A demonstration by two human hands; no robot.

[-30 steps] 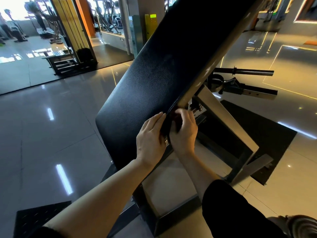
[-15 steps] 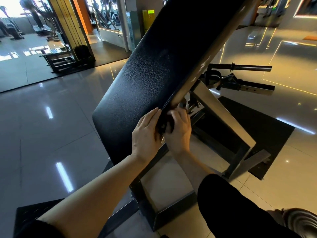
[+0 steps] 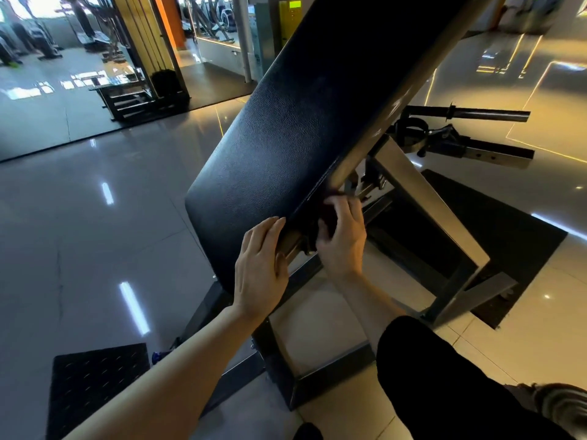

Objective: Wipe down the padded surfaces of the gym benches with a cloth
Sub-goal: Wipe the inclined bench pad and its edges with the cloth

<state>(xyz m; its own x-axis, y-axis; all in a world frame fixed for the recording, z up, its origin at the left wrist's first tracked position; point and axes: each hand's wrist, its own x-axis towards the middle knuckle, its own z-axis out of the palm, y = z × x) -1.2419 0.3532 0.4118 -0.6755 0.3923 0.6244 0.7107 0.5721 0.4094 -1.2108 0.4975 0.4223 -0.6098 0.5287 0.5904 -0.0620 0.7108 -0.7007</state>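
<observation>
Quick count from my feed: one slanted black leather-look bench pad, sitting on one grey steel frame. Two bare hands, one left hand and one right hand. One dark cloth bunched between them, I think, it's hard to make out. Two black rubber floor mats: one studded mat, one flat mat. One bare steel bar.

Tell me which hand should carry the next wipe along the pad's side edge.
Right, probably. The right hand already grips a dark cloth against the side edge of the black pad. The left hand lies flat-fingered on the pad's lower corner, holding nothing, better suited to steadying.
</observation>
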